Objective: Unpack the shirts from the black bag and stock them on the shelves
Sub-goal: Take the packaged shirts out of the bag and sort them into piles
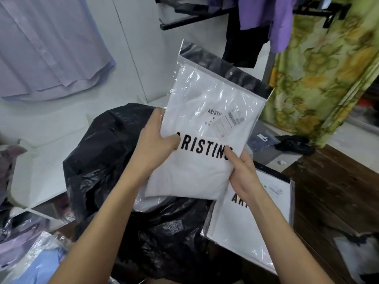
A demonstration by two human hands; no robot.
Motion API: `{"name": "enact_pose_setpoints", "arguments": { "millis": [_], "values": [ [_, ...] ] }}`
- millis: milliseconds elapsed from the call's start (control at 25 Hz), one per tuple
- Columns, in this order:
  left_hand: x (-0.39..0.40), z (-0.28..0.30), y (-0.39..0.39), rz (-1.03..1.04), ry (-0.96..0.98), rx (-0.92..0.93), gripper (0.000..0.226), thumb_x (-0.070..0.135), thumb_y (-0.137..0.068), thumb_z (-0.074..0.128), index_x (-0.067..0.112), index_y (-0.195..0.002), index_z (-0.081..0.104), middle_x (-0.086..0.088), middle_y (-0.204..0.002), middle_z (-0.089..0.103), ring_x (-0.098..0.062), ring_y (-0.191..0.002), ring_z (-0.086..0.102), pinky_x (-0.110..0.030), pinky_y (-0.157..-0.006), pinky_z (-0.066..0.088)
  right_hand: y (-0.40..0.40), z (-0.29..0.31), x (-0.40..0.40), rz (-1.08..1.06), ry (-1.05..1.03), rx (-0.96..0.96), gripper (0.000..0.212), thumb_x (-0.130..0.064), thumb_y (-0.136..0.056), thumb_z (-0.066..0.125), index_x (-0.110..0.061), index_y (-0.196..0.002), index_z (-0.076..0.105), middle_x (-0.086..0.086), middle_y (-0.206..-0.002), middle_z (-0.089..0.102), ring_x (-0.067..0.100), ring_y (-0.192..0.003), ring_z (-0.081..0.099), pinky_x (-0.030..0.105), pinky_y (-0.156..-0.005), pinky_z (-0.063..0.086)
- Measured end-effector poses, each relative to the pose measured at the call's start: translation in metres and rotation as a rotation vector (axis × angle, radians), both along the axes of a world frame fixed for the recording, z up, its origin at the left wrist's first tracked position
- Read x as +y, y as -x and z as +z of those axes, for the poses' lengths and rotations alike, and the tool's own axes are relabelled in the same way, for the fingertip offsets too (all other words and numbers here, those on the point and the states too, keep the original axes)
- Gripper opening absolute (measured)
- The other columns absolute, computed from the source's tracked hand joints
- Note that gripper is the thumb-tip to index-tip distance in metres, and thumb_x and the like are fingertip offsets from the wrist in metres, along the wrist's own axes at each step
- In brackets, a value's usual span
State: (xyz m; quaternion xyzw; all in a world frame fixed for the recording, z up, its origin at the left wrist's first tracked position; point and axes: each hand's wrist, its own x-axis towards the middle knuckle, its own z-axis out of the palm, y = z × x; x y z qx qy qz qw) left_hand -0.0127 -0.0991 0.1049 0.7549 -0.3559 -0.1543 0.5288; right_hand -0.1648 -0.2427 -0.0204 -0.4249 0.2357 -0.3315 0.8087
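I hold a white folded shirt in a clear plastic pack (pixel 207 128), printed ARISTINO, upright above the big black bag (pixel 106 160). My left hand (pixel 155 140) grips its left edge, thumb across the front. My right hand (pixel 242 171) pinches its lower right corner. A second packed white shirt (pixel 256 220) lies flat on the dark wooden surface to the right of the bag. More clear plastic shows in the bag's opening below the held pack.
Packed blue and lilac shirts (pixel 34 257) lie at bottom left. A lilac shirt (pixel 47 48) hangs on the white wall. Purple and black garments hang from a black rail (pixel 196 19) at top. A green floral curtain (pixel 320 78) is at right.
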Motion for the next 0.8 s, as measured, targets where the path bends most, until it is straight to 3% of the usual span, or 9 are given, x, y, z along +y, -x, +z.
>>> {"name": "enact_pose_setpoints", "arguments": {
  "millis": [160, 240, 360, 480, 600, 720, 800],
  "values": [
    [-0.026, -0.059, 0.030, -0.077, -0.119, 0.045, 0.039, 0.023, -0.086, 0.073, 0.029, -0.115, 0.049, 0.017, -0.097, 0.064, 0.003, -0.085, 0.064, -0.015, -0.066, 0.049, 0.038, -0.017, -0.008, -0.187, 0.007, 0.203, 0.031, -0.014, -0.091, 0.076, -0.015, -0.121, 0.067, 0.009, -0.114, 0.078, 0.022, -0.096, 0.077, 0.032, -0.077, 0.062],
    [-0.044, -0.104, 0.044, -0.147, -0.223, 0.051, 0.040, 0.021, -0.085, 0.075, 0.023, -0.118, 0.053, 0.011, -0.102, 0.067, -0.006, -0.095, 0.067, -0.018, -0.068, 0.049, 0.067, -0.042, -0.009, -0.314, -0.034, 0.351, 0.035, -0.011, -0.088, 0.079, -0.015, -0.120, 0.066, 0.006, -0.107, 0.079, 0.022, -0.091, 0.078, 0.030, -0.071, 0.062],
    [-0.068, -0.153, 0.068, -0.308, -0.304, 0.095, 0.044, 0.008, -0.082, 0.071, 0.027, -0.120, 0.058, 0.006, -0.113, 0.069, -0.015, -0.106, 0.067, -0.030, -0.088, 0.055, 0.112, -0.074, -0.008, -0.494, -0.060, 0.536, 0.032, -0.008, -0.084, 0.082, -0.021, -0.110, 0.067, 0.000, -0.100, 0.078, 0.012, -0.081, 0.076, 0.023, -0.065, 0.058],
    [-0.083, -0.189, 0.086, -0.450, -0.394, 0.083, 0.054, 0.007, -0.082, 0.070, 0.030, -0.128, 0.054, 0.009, -0.116, 0.066, -0.008, -0.108, 0.065, -0.022, -0.087, 0.053, 0.144, -0.106, -0.009, -0.581, -0.026, 0.745, 0.037, -0.015, -0.081, 0.085, -0.020, -0.112, 0.066, -0.001, -0.106, 0.076, 0.015, -0.090, 0.074, 0.035, -0.078, 0.062],
    [-0.095, -0.220, 0.091, -0.480, -0.554, -0.092, 0.059, 0.024, -0.081, 0.074, 0.017, -0.135, 0.052, -0.005, -0.119, 0.059, -0.024, -0.110, 0.060, -0.030, -0.089, 0.051, 0.158, -0.125, -0.003, -0.550, -0.006, 0.941, 0.062, -0.022, -0.077, 0.086, -0.016, -0.130, 0.056, 0.002, -0.120, 0.071, 0.019, -0.102, 0.070, 0.043, -0.092, 0.059],
    [-0.097, -0.225, 0.085, -0.471, -0.643, -0.211, 0.059, 0.037, -0.083, 0.074, 0.014, -0.132, 0.053, -0.009, -0.120, 0.049, -0.029, -0.106, 0.058, -0.040, -0.091, 0.053, 0.158, -0.131, 0.005, -0.504, 0.082, 1.130, 0.087, -0.031, -0.078, 0.083, -0.014, -0.151, 0.040, 0.014, -0.145, 0.042, 0.033, -0.134, 0.042, 0.050, -0.113, 0.041],
    [-0.094, -0.220, 0.072, -0.448, -0.646, -0.228, 0.061, 0.045, -0.085, 0.071, 0.019, -0.138, 0.054, -0.007, -0.123, 0.050, -0.028, -0.107, 0.060, -0.042, -0.092, 0.054, 0.150, -0.127, 0.007, -0.539, 0.228, 1.198, 0.083, -0.030, -0.078, 0.083, -0.019, -0.149, 0.042, 0.014, -0.141, 0.039, 0.034, -0.132, 0.034, 0.050, -0.114, 0.037]
  ]
}}
